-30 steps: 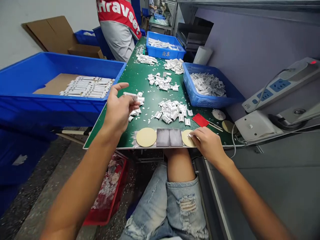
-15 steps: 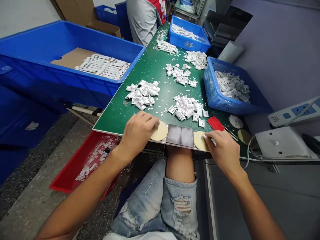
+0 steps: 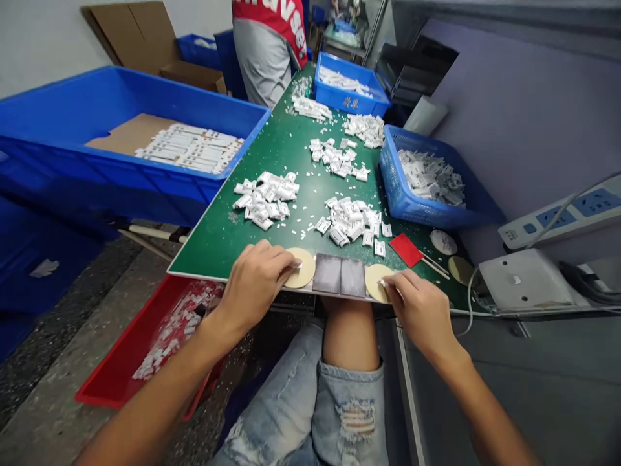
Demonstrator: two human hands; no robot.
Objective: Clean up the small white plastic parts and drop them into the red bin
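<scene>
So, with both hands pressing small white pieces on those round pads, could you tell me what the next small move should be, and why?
Probably a short rub of each piece across its pad. The left hand holds a small white piece on the left round pad, and the right hand holds one on the right round pad, both already in contact at the green table edge.

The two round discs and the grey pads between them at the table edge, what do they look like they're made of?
The left disc and right disc look like matte tan card or fine abrasive paper: flat, dull, no gloss. The grey pads appear streaky and rough, maybe worn sanding sheet or brushed metal; unclear. The left hand and right hand each press a small white piece on a disc.
</scene>
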